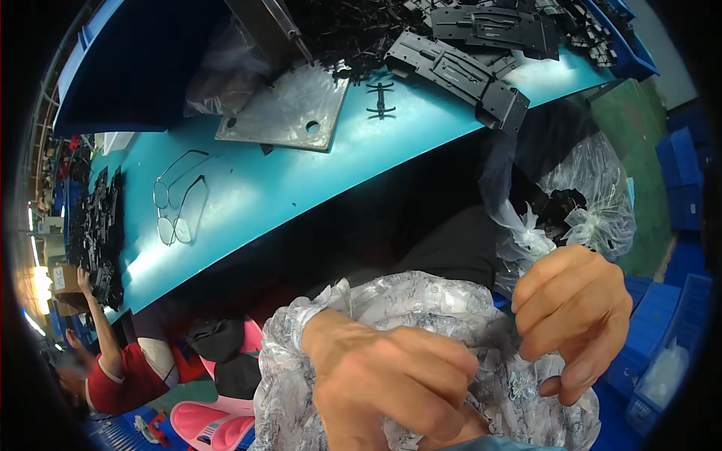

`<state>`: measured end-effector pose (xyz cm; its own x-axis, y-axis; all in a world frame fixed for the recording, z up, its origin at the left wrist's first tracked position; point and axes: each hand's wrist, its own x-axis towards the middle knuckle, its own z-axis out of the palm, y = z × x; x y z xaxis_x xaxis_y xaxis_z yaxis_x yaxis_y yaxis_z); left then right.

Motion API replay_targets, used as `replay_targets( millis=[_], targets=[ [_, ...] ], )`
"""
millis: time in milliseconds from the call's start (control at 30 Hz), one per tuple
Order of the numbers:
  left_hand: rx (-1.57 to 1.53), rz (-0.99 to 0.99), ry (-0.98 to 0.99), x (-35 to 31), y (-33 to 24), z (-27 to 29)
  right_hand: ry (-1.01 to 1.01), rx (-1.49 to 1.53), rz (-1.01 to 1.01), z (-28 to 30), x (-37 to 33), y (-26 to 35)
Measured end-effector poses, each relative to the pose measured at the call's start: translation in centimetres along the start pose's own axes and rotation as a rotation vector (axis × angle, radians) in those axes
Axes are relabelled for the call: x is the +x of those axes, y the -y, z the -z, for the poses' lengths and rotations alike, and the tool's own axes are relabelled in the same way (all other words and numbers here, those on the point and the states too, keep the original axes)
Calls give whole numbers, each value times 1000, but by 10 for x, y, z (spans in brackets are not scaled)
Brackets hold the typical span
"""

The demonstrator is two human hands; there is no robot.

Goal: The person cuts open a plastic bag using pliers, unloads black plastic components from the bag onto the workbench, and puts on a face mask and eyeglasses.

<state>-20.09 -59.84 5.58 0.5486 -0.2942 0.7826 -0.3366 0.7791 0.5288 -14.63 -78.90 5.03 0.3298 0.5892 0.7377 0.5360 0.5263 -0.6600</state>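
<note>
My left hand is closed at the lower middle, back of the hand up and fingers curled under. Whatever those fingers hold, if anything, is hidden. My right hand is held up to the right, its fingers bent down and its thumb low beside a fingertip. I cannot make out anything in it. Beneath and between both hands spreads a crinkled whitish patterned cloth or film, gathered round my left wrist. Just beyond my right hand, a clear plastic bag has black parts in it.
On the turquoise table lie eyeglasses, a metal plate, a small black part and black chassis trays. Blue bins stand at right. A person in red reaches at far left, near a pink seat.
</note>
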Motion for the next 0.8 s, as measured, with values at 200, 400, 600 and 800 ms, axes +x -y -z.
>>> replay_targets(
  millis=[200, 400, 600, 800],
  targets=[
    [-50, -69, 49, 2, -2, -13, -94, -23, 19, -2, 0, 16],
    [-243, 4, 114, 9, -11, -10, -19, 457, 130, -45, 33, 11],
    [-277, -16, 231, 12, -9, -14, 108, 815, -64, -52, 54, 22],
    [-236, -26, 231, 8, -16, -25, 118, 749, -98, -57, 54, 30]
  ],
)
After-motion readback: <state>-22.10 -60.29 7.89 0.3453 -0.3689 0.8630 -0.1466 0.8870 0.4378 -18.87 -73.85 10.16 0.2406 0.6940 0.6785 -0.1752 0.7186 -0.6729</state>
